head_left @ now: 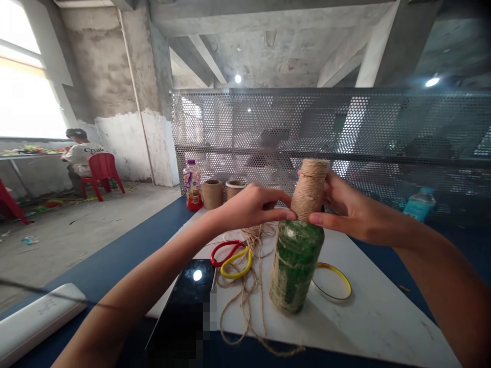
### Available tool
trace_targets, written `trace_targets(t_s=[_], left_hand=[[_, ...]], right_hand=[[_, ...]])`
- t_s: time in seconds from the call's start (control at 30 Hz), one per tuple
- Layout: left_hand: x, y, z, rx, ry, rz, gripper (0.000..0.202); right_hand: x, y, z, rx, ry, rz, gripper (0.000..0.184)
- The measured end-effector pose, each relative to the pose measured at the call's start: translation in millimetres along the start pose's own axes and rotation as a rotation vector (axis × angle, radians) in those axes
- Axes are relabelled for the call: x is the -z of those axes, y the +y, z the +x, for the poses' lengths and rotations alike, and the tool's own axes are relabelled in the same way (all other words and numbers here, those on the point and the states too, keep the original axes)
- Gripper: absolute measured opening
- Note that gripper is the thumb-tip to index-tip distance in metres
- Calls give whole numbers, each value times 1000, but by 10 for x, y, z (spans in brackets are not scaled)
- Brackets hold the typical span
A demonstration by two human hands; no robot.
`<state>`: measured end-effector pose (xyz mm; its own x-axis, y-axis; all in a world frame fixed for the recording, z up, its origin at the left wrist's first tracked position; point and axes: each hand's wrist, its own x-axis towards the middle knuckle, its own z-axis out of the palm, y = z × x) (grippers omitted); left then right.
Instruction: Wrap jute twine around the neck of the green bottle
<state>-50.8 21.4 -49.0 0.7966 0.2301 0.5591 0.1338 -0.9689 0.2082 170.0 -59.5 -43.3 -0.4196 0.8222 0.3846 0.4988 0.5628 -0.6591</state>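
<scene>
A green plastic bottle stands upright on a white marble-patterned board, with jute twine wound around its neck and its lower part. The green middle shows bare. My right hand wraps the twine-covered neck from the right. My left hand reaches in from the left, its fingertips against the same neck. Below my left hand lie red-and-yellow-handled scissors and a loose tangle of jute twine. A thin yellow-edged ring lies to the right of the bottle.
Two twine rolls and a juice bottle stand behind, before a perforated metal screen. A dark tablet lies near me. A seated person works at a far table, next to a red plastic chair.
</scene>
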Motion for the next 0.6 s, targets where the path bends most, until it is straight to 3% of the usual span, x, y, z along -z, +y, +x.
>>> trace_targets(t_s=[0.1, 0.2, 0.4, 0.6], left_hand=[[2, 1, 1, 4, 0, 5, 37], [1, 3, 2, 14, -4, 1, 37], [-5, -2, 9, 0, 7, -28, 36], [-2, -9, 8, -21, 22, -22, 34]], right_hand=[[0, 46, 21, -9, 56, -69, 77], [-15, 38, 17, -26, 66, -58, 68], [-3, -65, -55, -30, -27, 26, 64], [0, 32, -38, -49, 63, -170, 76]])
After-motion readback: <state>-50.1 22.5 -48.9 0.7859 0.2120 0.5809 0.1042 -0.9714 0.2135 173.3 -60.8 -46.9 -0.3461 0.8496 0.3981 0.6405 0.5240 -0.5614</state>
